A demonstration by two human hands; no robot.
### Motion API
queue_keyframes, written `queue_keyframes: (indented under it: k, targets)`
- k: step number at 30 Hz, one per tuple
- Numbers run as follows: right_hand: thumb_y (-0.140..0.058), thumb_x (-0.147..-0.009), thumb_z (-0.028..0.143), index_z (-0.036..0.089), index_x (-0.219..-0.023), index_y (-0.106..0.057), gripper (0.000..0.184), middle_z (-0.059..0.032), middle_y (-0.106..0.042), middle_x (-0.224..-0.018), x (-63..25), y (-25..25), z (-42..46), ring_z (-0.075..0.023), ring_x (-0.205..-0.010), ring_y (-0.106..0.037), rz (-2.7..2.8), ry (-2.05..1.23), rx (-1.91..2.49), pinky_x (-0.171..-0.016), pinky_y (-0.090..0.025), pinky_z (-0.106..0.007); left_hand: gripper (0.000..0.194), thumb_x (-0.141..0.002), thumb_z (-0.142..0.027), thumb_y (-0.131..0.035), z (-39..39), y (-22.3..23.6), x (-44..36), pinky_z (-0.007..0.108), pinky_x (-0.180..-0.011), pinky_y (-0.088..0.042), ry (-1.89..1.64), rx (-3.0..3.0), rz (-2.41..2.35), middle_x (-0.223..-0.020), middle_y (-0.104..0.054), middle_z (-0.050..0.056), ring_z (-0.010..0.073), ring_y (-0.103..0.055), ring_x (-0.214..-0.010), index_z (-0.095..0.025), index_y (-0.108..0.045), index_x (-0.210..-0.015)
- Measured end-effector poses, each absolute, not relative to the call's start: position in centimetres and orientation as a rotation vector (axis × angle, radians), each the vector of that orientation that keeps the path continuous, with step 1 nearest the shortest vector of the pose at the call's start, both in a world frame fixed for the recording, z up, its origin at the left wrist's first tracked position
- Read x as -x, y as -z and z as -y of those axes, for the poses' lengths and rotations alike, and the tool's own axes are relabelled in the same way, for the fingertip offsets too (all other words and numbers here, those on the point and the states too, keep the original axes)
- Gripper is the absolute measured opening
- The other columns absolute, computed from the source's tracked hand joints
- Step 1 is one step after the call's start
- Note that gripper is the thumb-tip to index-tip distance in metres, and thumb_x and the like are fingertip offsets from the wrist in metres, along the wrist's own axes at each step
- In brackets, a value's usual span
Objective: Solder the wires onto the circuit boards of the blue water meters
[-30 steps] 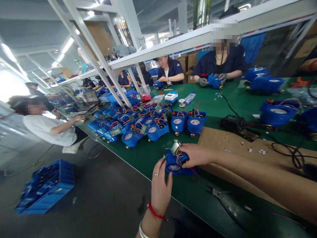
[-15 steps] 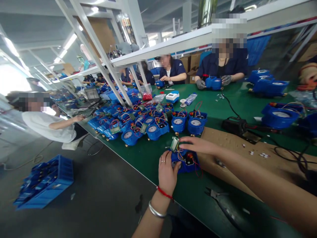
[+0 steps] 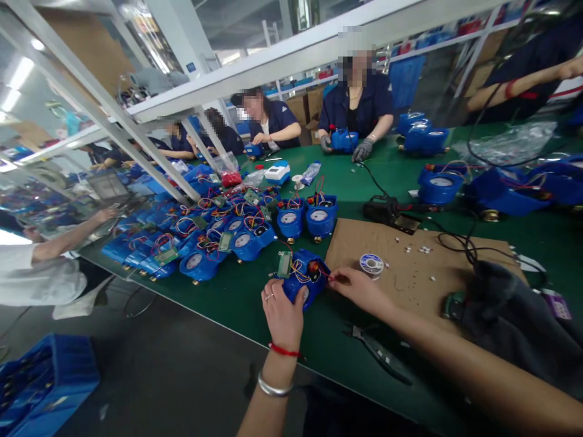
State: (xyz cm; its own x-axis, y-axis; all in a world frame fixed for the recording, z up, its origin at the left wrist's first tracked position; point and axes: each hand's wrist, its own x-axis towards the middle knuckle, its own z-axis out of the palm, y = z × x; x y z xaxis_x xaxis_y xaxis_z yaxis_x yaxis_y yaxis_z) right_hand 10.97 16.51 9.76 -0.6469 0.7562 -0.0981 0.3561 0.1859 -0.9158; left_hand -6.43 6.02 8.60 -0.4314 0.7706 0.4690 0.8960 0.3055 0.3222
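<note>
A blue water meter (image 3: 291, 287) lies on the green table before me, its open top showing a tangle of thin coloured wires. From its far left side a small green circuit board (image 3: 285, 264) sticks out on the wires. My left hand (image 3: 283, 315) is wrapped round the meter's near left side, thumb by the dial. On the right, my right hand (image 3: 357, 290) pinches a thin red wire (image 3: 330, 277) at the meter's edge. Diagonal cutters (image 3: 380, 353) rest on the table below my right hand. A solder spool (image 3: 371, 266) sits on the cardboard sheet (image 3: 350, 240) beyond it.
Several wired meters (image 3: 248, 241) crowd the table to the left, with more meters (image 3: 439, 184) at the right. A black tool stand (image 3: 380, 208) with cables is behind the cardboard. A dark cloth (image 3: 510, 321) lies right. Co-workers sit opposite; a blue crate (image 3: 75, 370) stands on the floor.
My right hand has left the circuit board area and moved to the meter's right side, onto the red wire. The meter is turned somewhat; my left hand stays on it. The view has swung right.
</note>
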Motion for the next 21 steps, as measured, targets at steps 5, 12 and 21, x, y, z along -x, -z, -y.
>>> queue_keyframes:
  k: [5,12,21]
  targets:
    - [-0.053,-0.084,0.035,0.017,-0.087,-0.054,0.018,-0.0005,-0.063,-0.071,-13.7,-11.3,-14.3,-0.0170,-0.093,-0.061,1.587,-1.998,0.900,-0.088,-0.041,-0.032,0.044,-0.082,-0.048,-0.057,-6.1,-8.3,6.1,0.050,-0.090,-0.042,0.794,1.522,2.313,-0.107,-0.051,0.015,0.0301,-0.049,-0.103,-0.011,-0.048,-0.105]
    - [-0.051,-0.085,0.027,0.015,-0.105,-0.053,0.024,-0.0041,-0.066,-0.096,-17.3,-11.9,-12.2,-0.0058,-0.052,-0.058,1.623,-2.083,0.884,-0.058,-0.045,-0.022,0.052,-0.080,-0.054,-0.055,-6.3,-7.9,6.0,0.052,-0.093,-0.040,0.778,1.519,2.292,-0.108,-0.051,0.016,0.0320,-0.048,-0.107,-0.011,-0.048,-0.108]
    - [-0.048,-0.086,0.033,0.014,-0.074,-0.062,0.027,0.0039,-0.059,-0.056,-19.1,-12.0,-10.2,-0.0022,-0.033,-0.036,1.550,-2.400,0.789,-0.039,-0.035,-0.015,0.067,-0.081,-0.055,-0.051,-6.5,-10.0,4.1,0.061,-0.096,-0.038,0.745,1.545,2.287,-0.118,-0.051,0.026,0.0415,-0.045,-0.116,-0.002,-0.048,-0.121]
